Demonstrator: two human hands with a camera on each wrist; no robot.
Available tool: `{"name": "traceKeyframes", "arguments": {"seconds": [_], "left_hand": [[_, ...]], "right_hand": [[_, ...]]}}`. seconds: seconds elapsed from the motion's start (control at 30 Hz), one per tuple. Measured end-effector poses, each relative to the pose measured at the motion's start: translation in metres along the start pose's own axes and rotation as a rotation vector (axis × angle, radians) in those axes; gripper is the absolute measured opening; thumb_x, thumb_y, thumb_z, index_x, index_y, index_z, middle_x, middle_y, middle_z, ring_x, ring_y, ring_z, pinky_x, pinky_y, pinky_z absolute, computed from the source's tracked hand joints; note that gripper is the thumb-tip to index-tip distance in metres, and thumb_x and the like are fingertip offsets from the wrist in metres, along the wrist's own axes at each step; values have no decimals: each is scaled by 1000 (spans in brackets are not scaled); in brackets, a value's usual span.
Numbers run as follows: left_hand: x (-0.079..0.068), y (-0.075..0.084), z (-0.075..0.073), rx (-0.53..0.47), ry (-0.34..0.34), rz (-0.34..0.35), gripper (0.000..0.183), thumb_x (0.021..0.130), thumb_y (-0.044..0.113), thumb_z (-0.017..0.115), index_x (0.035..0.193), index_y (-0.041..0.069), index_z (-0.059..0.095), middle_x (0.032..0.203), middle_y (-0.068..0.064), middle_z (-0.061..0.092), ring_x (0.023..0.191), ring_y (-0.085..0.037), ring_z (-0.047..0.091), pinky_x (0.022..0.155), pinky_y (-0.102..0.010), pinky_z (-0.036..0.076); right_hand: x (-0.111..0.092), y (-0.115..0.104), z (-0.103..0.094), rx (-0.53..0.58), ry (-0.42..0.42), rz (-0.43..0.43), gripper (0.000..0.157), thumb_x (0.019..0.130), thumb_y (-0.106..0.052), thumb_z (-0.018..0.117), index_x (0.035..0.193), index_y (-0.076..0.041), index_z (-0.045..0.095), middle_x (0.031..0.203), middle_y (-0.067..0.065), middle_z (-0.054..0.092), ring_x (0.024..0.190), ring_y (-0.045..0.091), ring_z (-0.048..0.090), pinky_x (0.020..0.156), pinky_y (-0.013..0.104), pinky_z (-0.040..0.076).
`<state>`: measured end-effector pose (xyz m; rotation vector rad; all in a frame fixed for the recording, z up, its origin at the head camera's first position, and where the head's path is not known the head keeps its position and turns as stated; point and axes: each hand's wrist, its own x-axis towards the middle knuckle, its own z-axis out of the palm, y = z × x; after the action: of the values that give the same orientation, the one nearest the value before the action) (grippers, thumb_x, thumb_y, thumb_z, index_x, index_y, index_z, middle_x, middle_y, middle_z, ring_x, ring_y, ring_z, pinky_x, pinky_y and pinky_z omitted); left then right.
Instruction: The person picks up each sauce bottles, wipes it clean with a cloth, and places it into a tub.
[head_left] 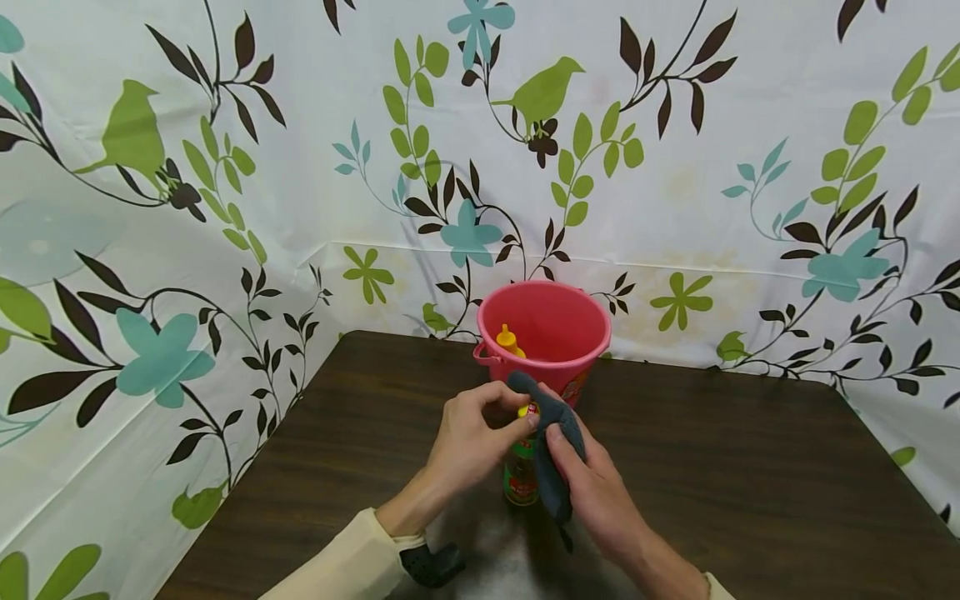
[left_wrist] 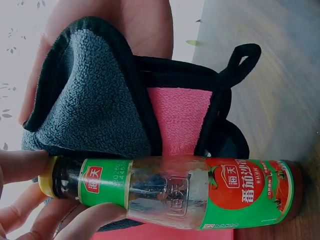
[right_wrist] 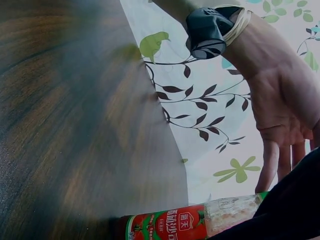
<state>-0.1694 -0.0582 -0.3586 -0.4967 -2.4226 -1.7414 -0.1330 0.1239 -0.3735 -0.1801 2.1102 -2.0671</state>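
Note:
A glass ketchup bottle (head_left: pixel 520 485) with a yellow cap and green and red labels stands in front of the pink bucket, just above or on the table; which one I cannot tell. My left hand (head_left: pixel 467 435) pinches it by the neck, close under the cap. In my right hand (head_left: pixel 600 492) is a dark grey cloth (head_left: pixel 555 487), gripped between thumb and fingers beside the bottle. Seen from the left wrist, the cloth (left_wrist: pixel 100 100) has black edging, a pink side and a hanging loop, and lies behind the bottle (left_wrist: pixel 167 192). The right wrist view shows the bottle's lower part (right_wrist: pixel 175 222).
The pink bucket (head_left: pixel 555 325) stands at the back of the dark wooden table (head_left: pixel 712 467). Inside it a yellow nozzle-topped bottle (head_left: pixel 506 339) pokes up. A patterned curtain (head_left: pixel 660 208) hangs behind and at the left of the table.

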Motion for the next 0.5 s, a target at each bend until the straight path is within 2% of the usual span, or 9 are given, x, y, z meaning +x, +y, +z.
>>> {"name": "traceKeyframes", "arguments": {"seconds": [0.13, 0.3, 0.5], "left_hand": [[1, -1, 0, -10, -9, 4, 17, 92, 16, 83, 108, 12, 78, 100, -6, 81, 79, -13, 69, 70, -22, 59], [1, -3, 0, -30, -10, -5, 17, 92, 17, 83, 107, 10, 78, 101, -8, 80, 80, -15, 68, 70, -22, 59], [1, -2, 0, -44, -22, -25, 18, 92, 15, 83, 109, 13, 77, 102, -6, 80, 81, -16, 69, 72, -22, 61]], "right_hand": [[1, 3, 0, 0, -3, -12, 45, 111, -46, 48, 156, -49, 44, 168, -1, 41, 150, 36, 42, 118, 64, 42], [2, 4, 0, -4, -32, -21, 47, 111, -47, 47, 158, -50, 40, 171, -5, 36, 155, 35, 37, 121, 66, 38], [5, 4, -3, -19, -52, -7, 54, 111, -49, 47, 163, -47, 34, 173, -5, 32, 157, 35, 32, 122, 67, 36]]}}
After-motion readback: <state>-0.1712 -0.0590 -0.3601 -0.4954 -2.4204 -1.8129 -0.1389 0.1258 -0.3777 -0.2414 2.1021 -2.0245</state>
